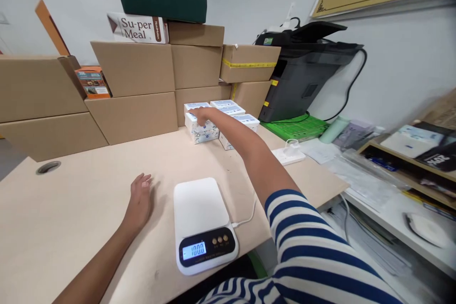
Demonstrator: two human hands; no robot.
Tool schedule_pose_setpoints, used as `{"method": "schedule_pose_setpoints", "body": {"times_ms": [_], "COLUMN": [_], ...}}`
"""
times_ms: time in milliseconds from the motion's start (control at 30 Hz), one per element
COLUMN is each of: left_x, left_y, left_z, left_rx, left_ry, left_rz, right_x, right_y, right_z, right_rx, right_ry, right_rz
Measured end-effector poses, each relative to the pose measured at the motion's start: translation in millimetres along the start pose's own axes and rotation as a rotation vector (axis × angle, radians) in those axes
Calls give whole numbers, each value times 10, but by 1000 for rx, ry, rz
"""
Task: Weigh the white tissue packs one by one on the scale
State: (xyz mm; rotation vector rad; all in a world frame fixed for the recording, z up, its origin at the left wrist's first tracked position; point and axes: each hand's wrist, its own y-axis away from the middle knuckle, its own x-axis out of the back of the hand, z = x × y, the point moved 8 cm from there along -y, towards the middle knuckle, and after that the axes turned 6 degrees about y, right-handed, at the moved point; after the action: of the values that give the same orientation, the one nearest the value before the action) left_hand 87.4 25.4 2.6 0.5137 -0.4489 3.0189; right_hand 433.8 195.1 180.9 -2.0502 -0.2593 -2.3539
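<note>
My right hand reaches far across the desk and lies on top of a white patterned tissue box, fingers curled over it. Around it stand several more white and blue boxes in a cluster. My left hand rests flat on the beige desk, fingers loosely together, holding nothing, just left of a white kitchen scale. The scale's plate is bare and its lit display shows digits. A white cable runs from the scale's right side.
Stacked cardboard cartons line the back of the desk, with a "Su-per Meal" box and a dark green folder on top. A black printer stands at the back right. A white power strip lies nearby; a cluttered shelf is right.
</note>
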Motion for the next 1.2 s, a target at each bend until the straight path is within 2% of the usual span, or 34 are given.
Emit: {"method": "schedule_pose_setpoints", "body": {"times_ms": [167, 467, 567, 667, 767, 833, 933, 1033, 1100, 1200], "left_x": [-19, -42, -45, -48, -46, -55, -145, -349, -471, -575], "left_y": [36, 69, 86, 104, 114, 120, 149, 277, 402, 556], "left_z": [5, -8, 15, 11, 2, 6, 110, 291, 351, 365], "left_rx": [-8, 17, 7, 12, 18, 28, -34, -205, -271, -270], "left_ry": [45, 81, 78, 78, 56, 21, -107, -272, -330, -340], "left_rz": [24, 2, 5, 0, -14, -43, -173, -400, -514, -557], "right_x": [-57, -96, -64, -142, -387, -662, -1134, -1472, -1604, -1771], "right_y": [34, 187, 406, 827, 1442, 1851, 2272, 2485, 2526, 2505], "right_z": [109, 111, 37, -171, -547, -756, -860, -818, -785, -753], "right_rx": [-81, -127, -105, -29, 201, 340, 381, 344, 341, 333], "right_ry": [34, 46, 28, 13, -82, -170, -390, -618, -730, -851], "right_rz": [-80, -66, 2, 141, 313, 309, 85, -132, -195, -259]}}
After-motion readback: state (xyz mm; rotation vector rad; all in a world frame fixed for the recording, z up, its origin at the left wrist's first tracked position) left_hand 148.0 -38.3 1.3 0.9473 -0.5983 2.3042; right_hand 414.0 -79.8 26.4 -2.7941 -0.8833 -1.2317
